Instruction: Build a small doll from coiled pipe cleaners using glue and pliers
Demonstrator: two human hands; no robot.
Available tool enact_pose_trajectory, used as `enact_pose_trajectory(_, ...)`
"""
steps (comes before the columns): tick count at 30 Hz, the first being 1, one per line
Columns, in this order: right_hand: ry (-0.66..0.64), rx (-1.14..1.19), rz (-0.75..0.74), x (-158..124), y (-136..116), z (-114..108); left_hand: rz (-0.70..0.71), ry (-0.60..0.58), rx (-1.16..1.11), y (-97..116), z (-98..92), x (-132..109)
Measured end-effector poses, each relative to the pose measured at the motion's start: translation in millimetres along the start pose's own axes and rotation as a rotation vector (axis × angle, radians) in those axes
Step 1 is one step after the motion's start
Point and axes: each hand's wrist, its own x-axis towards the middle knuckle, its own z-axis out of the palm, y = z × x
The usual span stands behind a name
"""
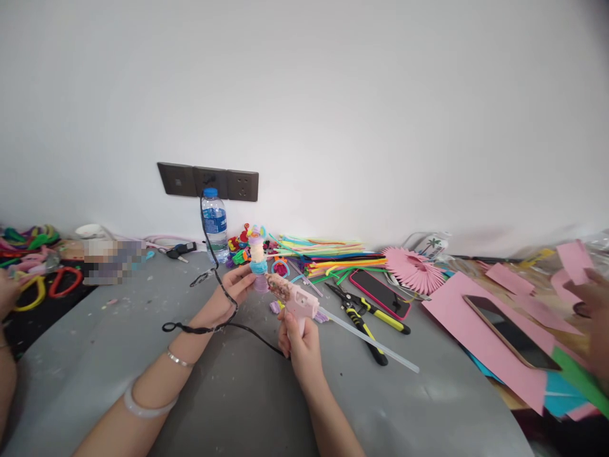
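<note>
My left hand (236, 284) is closed around the lower part of a pastel figure (257, 252), which looks made of wound pipe cleaners. The figure stands upright in purple, blue and cream bands, with small coloured bits on top. In my right hand (301, 346) is a pink hot glue gun (303, 303), gripped by its handle. Its stained nozzle points left, close to the figure's base; whether they touch I cannot tell. A long clear glue stick (375, 339) juts out of its back. A black cord (257, 333) runs across my left wrist.
Yellow-black pliers (364, 317) and a phone (380, 293) lie right of the glue gun. Pipe cleaners (342, 257) line the wall, near a water bottle (215, 222). Pink paper (451, 298) carries another phone (511, 330). Other people's hands show at both edges, beside scissors (65, 282) at left.
</note>
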Motion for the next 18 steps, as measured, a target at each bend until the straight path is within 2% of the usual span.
enact_pose_trajectory(11,0.005,-0.024,0.017,-1.2,3.0,-1.9,0.037,0.004,-0.013,1.7,1.5,0.3)
enact_pose_trajectory(18,0.02,-0.014,-0.014,-1.5,-1.9,-0.4,-0.007,0.003,0.034,2.2,2.6,-1.8)
